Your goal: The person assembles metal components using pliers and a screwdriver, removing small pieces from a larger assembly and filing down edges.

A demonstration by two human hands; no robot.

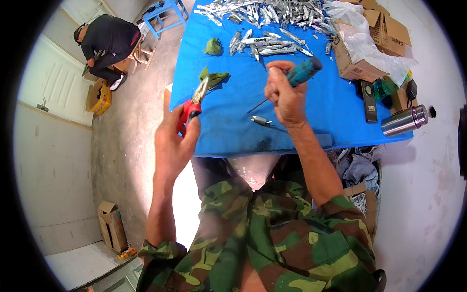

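Note:
My left hand (176, 134) is closed around the red handles of a pair of pliers (196, 100), whose metal jaws point up and away over the left part of the blue table. In my right hand (287, 100) is a screwdriver with a teal handle (302, 73); its thin shaft slants down to the left. Just below the shaft's tip lies a small silvery metal part (261, 120) with a dark end, on the blue cloth (233, 138). Neither tool appears to touch it. Beyond the pliers rests a crumpled green cloth or glove (214, 79).
Many silvery metal pieces (272, 46) are heaped along the table's far side. At the right stand a cardboard box (352, 61) with plastic wrap, a dark box-shaped device (368, 102) and a steel bottle (404, 121). Another person (109, 41) sits bent over at far left.

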